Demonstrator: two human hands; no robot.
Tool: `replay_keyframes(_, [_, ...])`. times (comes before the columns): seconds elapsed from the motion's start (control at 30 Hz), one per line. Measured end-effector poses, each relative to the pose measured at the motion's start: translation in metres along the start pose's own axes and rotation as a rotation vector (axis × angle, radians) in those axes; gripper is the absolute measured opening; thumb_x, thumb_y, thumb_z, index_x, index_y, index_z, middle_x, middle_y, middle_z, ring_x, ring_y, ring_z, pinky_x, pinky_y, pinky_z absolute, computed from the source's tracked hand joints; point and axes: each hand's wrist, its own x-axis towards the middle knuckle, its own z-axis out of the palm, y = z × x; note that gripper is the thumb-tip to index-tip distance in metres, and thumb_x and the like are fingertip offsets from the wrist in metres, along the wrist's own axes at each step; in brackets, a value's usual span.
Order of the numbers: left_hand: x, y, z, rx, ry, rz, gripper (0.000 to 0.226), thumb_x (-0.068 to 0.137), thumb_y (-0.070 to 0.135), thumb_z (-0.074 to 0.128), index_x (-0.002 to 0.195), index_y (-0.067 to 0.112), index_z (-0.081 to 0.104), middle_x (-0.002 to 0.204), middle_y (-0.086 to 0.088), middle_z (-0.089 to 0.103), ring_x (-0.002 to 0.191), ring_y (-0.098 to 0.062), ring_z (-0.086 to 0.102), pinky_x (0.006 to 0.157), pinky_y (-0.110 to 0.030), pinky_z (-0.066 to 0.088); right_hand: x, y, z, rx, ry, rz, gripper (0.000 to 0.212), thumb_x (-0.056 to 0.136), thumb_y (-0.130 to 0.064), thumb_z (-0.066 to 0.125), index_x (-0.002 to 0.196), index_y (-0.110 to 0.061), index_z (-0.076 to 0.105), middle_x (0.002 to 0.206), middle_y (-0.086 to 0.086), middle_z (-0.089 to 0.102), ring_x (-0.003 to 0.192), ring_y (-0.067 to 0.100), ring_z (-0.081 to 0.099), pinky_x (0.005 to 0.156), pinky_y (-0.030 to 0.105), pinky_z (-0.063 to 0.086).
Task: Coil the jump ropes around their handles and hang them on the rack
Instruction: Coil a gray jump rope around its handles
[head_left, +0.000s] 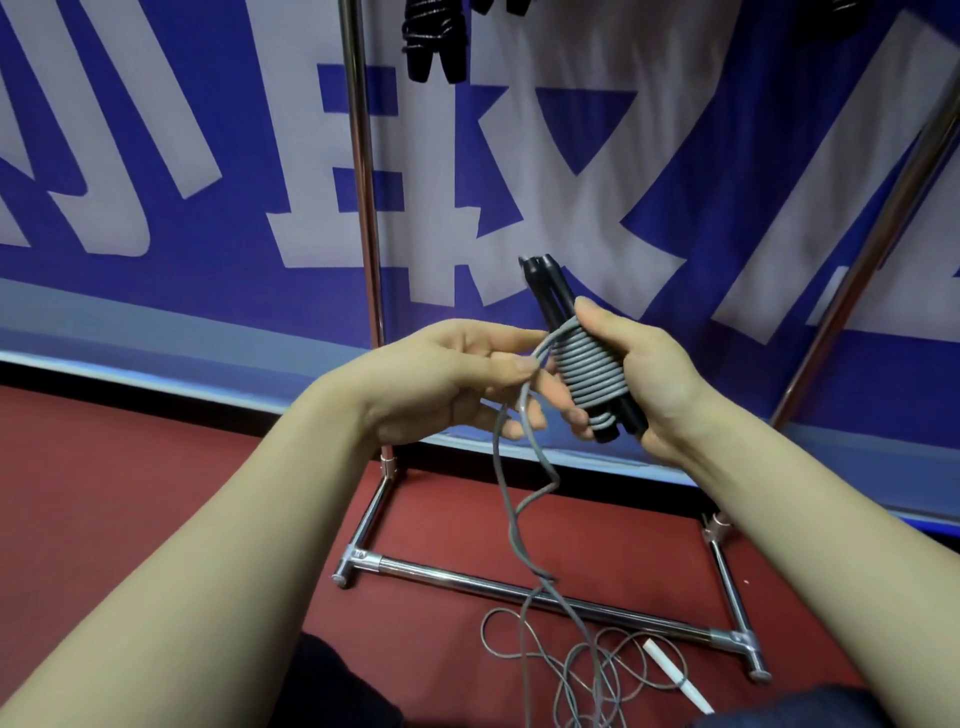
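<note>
Mid-coil: right hand (639, 374) grips black handles (550, 291), grey rope (587, 369) partly wound, much loose toward six o'clock; left hand (447, 379) pinches its strands; finished ropes (431, 41) hang on rack (363, 208) at twelve.

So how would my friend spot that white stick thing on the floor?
Start at the shiny metal rack standing on the dark red floor. Just in front of its bottom bar, near the right foot, loose grey cord lies in loops. The white stick-shaped piece lies at their right edge, the only white thing down there.
</note>
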Motion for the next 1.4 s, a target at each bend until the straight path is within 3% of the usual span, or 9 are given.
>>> replay_keyframes(0.3, [0.011,-0.006,0.014,0.626,0.345,-0.063,0.029,0.093,-0.009,0.044,0.113,0.002,0.061,0.104,-0.009,0.072,0.092,-0.011,0.071,0.047,-0.019,0.048,0.003,0.004,-0.008,-0.11,0.096,-0.073,0.051,0.097,-0.052,0.046,0.085,-0.004,0.059,0.058,0.013,0.055,0.045,0.024,0.045,0.045,0.027,0.039])
replay_keyframes(0.5, [0.023,-0.009,0.025,0.374,0.507,0.064,0.008,0.093,0.004,0.058,0.1,0.003,0.063,0.099,-0.021,0.068,0.088,-0.016,0.062,0.089,-0.041,0.055,0.006,0.003,-0.017,-0.079,0.182,-0.09,0.053,0.097,-0.053,0.045,0.078,-0.005,0.059,0.059,0.014,0.056,0.046,0.024,0.045,0.047,0.029,0.038])
replay_keyframes(0.6, [0.021,-0.009,0.024,0.228,0.47,0.072,0.021,0.098,0.022,0.058,0.1,0.004,0.068,0.082,-0.009,0.065,0.078,-0.014,0.058,0.086,-0.041,0.057,0.006,0.005,-0.019,-0.092,0.208,-0.102,0.054,0.097,-0.053,0.045,0.079,-0.005,0.059,0.059,0.015,0.055,0.045,0.024,0.045,0.047,0.029,0.038])
replay_keyframes(0.83, [0.019,-0.009,0.012,1.11,0.306,-0.069,0.018,0.096,0.038,0.059,0.096,0.027,0.073,0.093,0.012,0.074,0.093,-0.005,0.059,0.101,-0.037,0.039,0.005,0.008,-0.016,-0.162,0.151,-0.089,0.051,0.098,-0.049,0.046,0.086,-0.001,0.059,0.056,0.014,0.056,0.044,0.024,0.045,0.043,0.028,0.039])
replay_keyframes(0.9, [0.018,-0.012,0.01,1.006,0.307,-0.074,0.017,0.094,0.037,0.063,0.09,0.023,0.072,0.11,0.015,0.069,0.109,-0.009,0.056,0.107,-0.038,0.034,0.003,0.009,-0.015,-0.169,0.117,-0.082,0.052,0.099,-0.048,0.046,0.084,-0.001,0.06,0.056,0.014,0.056,0.044,0.024,0.046,0.043,0.028,0.039])
replay_keyframes(1.0, [0.015,-0.012,0.015,0.396,0.275,0.011,0.023,0.092,0.003,0.064,0.07,0.008,0.07,0.12,0.003,0.066,0.099,-0.016,0.068,0.09,-0.031,0.052,0.002,0.006,-0.017,-0.159,0.087,-0.088,0.052,0.099,-0.048,0.045,0.081,-0.003,0.064,0.057,0.015,0.055,0.044,0.024,0.046,0.042,0.027,0.04])
replay_keyframes(1.1, [0.016,-0.005,0.023,-0.011,0.331,0.033,0.014,0.073,-0.008,0.059,0.069,0.003,0.066,0.071,-0.01,0.063,0.05,-0.016,0.056,0.041,-0.019,0.039,0.002,0.005,-0.02,-0.161,0.064,-0.104,0.056,0.099,-0.047,0.044,0.089,0.004,0.063,0.057,0.016,0.055,0.044,0.024,0.046,0.041,0.027,0.04])
replay_keyframes(1.23, [0.015,0.003,0.022,0.153,0.362,-0.03,0.032,0.098,0.031,0.047,0.088,0.005,0.062,0.051,-0.002,0.054,0.036,-0.011,0.025,0.046,-0.028,0.011,0.0,0.004,-0.02,-0.175,0.061,-0.14,0.051,0.099,-0.046,0.045,0.085,0.002,0.059,0.056,0.016,0.055,0.045,0.024,0.045,0.041,0.026,0.04])
replay_keyframes(1.4, [0.011,-0.002,0.018,0.38,0.288,0.003,0.031,0.099,0.038,0.05,0.102,0.02,0.075,0.046,-0.003,0.045,0.038,-0.014,0.032,0.041,-0.018,0.031,-0.003,0.003,-0.017,-0.236,0.038,-0.172,0.049,0.099,-0.045,0.045,0.08,-0.007,0.07,0.059,0.02,0.055,0.043,0.024,0.047,0.041,0.027,0.04])
